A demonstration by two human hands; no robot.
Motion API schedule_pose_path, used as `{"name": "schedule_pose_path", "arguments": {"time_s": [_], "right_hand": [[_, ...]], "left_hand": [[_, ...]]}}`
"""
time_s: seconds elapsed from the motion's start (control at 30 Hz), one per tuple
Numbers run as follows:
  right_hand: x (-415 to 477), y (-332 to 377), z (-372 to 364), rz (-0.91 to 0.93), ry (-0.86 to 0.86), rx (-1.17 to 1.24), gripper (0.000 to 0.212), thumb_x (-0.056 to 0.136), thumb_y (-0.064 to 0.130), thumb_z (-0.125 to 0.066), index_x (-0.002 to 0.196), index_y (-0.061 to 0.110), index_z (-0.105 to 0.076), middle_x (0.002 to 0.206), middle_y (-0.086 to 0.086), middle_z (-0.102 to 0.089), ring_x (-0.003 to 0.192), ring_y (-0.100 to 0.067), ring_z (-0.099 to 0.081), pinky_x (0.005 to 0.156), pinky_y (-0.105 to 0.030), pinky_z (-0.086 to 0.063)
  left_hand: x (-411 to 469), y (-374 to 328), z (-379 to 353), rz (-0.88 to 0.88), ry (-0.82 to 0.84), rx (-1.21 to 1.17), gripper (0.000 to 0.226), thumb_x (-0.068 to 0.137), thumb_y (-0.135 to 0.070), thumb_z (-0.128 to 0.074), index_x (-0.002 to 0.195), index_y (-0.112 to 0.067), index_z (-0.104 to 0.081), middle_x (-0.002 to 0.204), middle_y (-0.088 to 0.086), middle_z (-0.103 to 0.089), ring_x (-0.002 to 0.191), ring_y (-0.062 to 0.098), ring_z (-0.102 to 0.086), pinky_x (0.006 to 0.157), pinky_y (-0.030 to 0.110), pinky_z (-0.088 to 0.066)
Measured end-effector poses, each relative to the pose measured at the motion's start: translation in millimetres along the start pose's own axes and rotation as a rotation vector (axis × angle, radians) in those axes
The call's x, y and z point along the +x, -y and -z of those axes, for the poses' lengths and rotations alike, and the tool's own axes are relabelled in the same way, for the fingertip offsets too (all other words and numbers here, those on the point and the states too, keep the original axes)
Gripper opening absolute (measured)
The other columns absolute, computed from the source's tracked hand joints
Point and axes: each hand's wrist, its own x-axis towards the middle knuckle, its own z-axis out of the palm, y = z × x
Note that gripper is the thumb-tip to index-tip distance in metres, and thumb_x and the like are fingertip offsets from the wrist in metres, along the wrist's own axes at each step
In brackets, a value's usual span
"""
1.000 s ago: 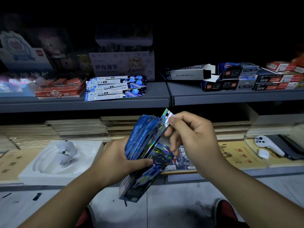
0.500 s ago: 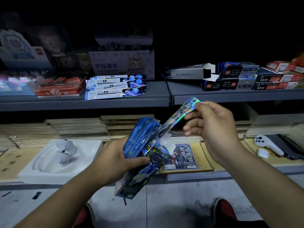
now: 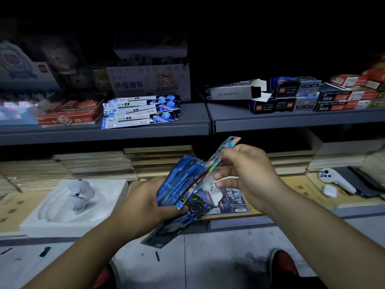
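Separation of one packet from a hand-held stack. Left hand [image 3: 145, 207] curls round a fanned stack of flat blue holographic plastic packets [image 3: 177, 180], held in the air before the front edge of the lower shelf of tan books [image 3: 93, 165]. Right hand [image 3: 248, 176] pinches the upper end of a single long iridescent foil packet [image 3: 227, 146], whose lower end touches the stack. The next move probably calls for a clean pull free, then placing beside the matching white-and-blue packets [image 3: 139, 113] at the front edge of the grey upper shelf [image 3: 187, 119]

Stack of blue holo-foil packs [image 3: 179, 190], fanned, tilted, mid-air before lower shelf, one holo pack [image 3: 220, 157] angled up-right
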Motion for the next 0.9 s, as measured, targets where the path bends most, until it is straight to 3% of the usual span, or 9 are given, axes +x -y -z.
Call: {"name": "schedule_pose_path", "arguments": {"time_s": [0.1, 0.2, 0.27, 0.43, 0.63, 0.77, 0.9], "right_hand": [[2, 3, 1, 0.046, -0.034, 0.026, 0.008, 0.098, 0.004, -0.057, 0.09, 0.004, -0.054, 0.057, -0.01, -0.06, 0.048, -0.026, -0.061, 0.045, -0.032, -0.054], [3, 10, 6, 0.183, -0.113, 0.059, 0.005, 0.099, 0.005, -0.055, 0.094, 0.003, -0.056, 0.071, -0.024, -0.06, 0.045, -0.024, -0.06, 0.042, -0.029, -0.052], [4, 15, 11, 0.305, -0.18, 0.032, 0.006, 0.099, 0.003, -0.053, 0.093, 0.004, -0.056, 0.074, -0.024, -0.058, 0.044, -0.021, -0.061, 0.042, -0.029, -0.053], [-1, 21, 18, 0.478, -0.23, -0.079, 0.01, 0.099, 0.0, -0.052, 0.091, 0.005, -0.055, 0.08, -0.024, -0.056, 0.048, -0.023, -0.065, 0.042, -0.027, -0.052], [-8, 17, 11, 0.563, -0.137, -0.164, 0.02, 0.101, 0.0, -0.054, 0.087, 0.015, -0.056, 0.069, -0.003, -0.064, 0.052, -0.029, -0.066, 0.05, -0.045, -0.061], [-9, 15, 10, 0.613, -0.125, -0.216, 0.007, 0.101, 0.0, -0.055, 0.095, 0.002, -0.052, 0.069, -0.007, -0.065, 0.052, -0.032, -0.066, 0.052, -0.053, -0.061], [-10, 15, 11, 0.66, -0.107, -0.228, 0.011, 0.101, -0.001, -0.056, 0.097, -0.005, -0.047, 0.072, -0.014, -0.062, 0.053, -0.034, -0.065, 0.051, -0.053, -0.06]], "left_hand": [[-1, -4, 2, 0.035, -0.035, -0.032, 0.038, 0.059, -0.053, -0.083, 0.085, -0.031, -0.065, 0.078, -0.011, -0.072, 0.07, 0.007, -0.066, 0.066, 0.023, -0.05], [1, -6, 5, 0.087, -0.082, -0.114, 0.028, 0.072, -0.024, -0.091, 0.076, -0.024, -0.064, 0.068, -0.018, -0.07, 0.059, -0.006, -0.061, 0.055, 0.009, -0.042], [2, -6, 7, 0.099, -0.094, -0.148, 0.026, 0.075, -0.018, -0.088, 0.074, -0.023, -0.063, 0.06, -0.022, -0.066, 0.055, -0.009, -0.057, 0.053, 0.007, -0.039], [-2, -12, 12, 0.111, -0.086, -0.208, 0.024, 0.079, -0.011, -0.084, 0.074, -0.012, -0.06, 0.056, -0.002, -0.068, 0.047, 0.004, -0.059, 0.048, 0.012, -0.043], [-3, -13, 12, 0.104, -0.076, -0.195, 0.025, 0.078, -0.012, -0.085, 0.074, -0.012, -0.06, 0.058, 0.002, -0.07, 0.048, 0.011, -0.064, 0.05, 0.016, -0.047], [-2, -11, 12, 0.109, -0.03, -0.138, 0.025, 0.078, -0.019, -0.086, 0.076, -0.012, -0.062, 0.061, 0.003, -0.072, 0.05, 0.014, -0.067, 0.054, 0.02, -0.05], [-3, -9, 12, 0.119, 0.021, -0.153, 0.025, 0.08, -0.022, -0.085, 0.084, -0.012, -0.062, 0.069, 0.007, -0.074, 0.056, 0.024, -0.072, 0.062, 0.028, -0.054]]}}
